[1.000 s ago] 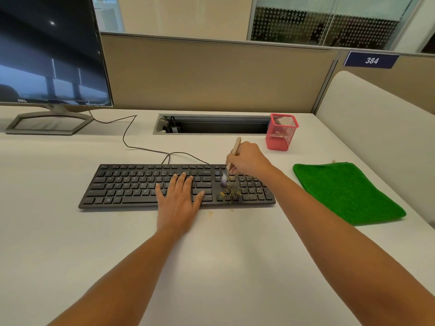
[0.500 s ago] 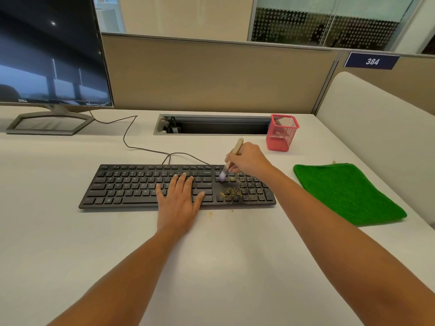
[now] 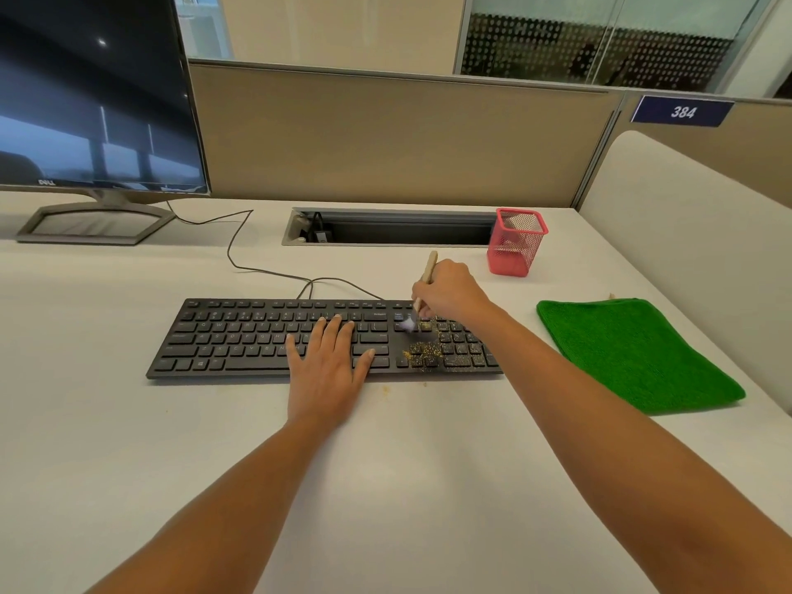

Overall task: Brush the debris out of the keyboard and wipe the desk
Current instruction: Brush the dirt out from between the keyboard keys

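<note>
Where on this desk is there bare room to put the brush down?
Bare desk in front of the keyboard, left of the left hand; also between keyboard and monitor stand, apart from the cable. Crowded on the right: debris, right hand, pink cup, green cloth.

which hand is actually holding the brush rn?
The right hand, gripping the small wooden-handled brush with its bristles on the black keyboard by the debris. The left hand lies flat on the keys, holding nothing.
</note>
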A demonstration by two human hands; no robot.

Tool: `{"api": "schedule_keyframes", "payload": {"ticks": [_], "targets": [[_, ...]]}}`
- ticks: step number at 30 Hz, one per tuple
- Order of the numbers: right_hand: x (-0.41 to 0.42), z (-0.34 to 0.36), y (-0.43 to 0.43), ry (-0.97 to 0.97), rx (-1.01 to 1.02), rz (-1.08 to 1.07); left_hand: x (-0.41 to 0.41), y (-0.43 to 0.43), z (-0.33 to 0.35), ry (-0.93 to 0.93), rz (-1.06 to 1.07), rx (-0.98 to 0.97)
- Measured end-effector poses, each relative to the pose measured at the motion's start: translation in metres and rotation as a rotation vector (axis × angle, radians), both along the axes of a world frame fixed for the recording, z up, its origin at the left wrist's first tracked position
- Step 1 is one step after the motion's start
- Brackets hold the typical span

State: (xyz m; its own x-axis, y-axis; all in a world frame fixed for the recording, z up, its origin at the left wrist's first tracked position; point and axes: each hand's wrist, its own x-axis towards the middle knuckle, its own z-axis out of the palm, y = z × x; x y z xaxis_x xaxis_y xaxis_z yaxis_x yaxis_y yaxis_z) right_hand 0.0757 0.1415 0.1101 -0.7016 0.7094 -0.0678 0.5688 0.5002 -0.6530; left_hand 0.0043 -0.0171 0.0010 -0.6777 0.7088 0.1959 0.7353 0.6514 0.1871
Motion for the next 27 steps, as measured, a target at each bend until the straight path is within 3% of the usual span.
{"api": "schedule_keyframes", "payload": {"ticks": [3, 8, 15, 21, 27], "targets": [[0.0, 0.004, 0.003, -0.046, 0.034, -0.015, 0.0, 0.0, 0.0, 0.002, 0.0, -0.002], [-0.008, 0.003, 0.003, 0.124, 0.006, -0.106, 0.0, 0.0, 0.0, 0.0, 0.002, 0.003], [-0.006, 0.006, -0.004, -0.128, -0.033, 0.047, 0.0, 0.001, 0.0, 0.0, 0.005, 0.007], [-0.014, 0.006, -0.007, 0.069, -0.042, 0.016, 0.0, 0.0, 0.0, 0.005, 0.003, 0.008], [-0.008, 0.005, -0.005, -0.083, -0.091, 0.099, 0.0, 0.0, 0.0, 0.004, 0.001, 0.007]]}}
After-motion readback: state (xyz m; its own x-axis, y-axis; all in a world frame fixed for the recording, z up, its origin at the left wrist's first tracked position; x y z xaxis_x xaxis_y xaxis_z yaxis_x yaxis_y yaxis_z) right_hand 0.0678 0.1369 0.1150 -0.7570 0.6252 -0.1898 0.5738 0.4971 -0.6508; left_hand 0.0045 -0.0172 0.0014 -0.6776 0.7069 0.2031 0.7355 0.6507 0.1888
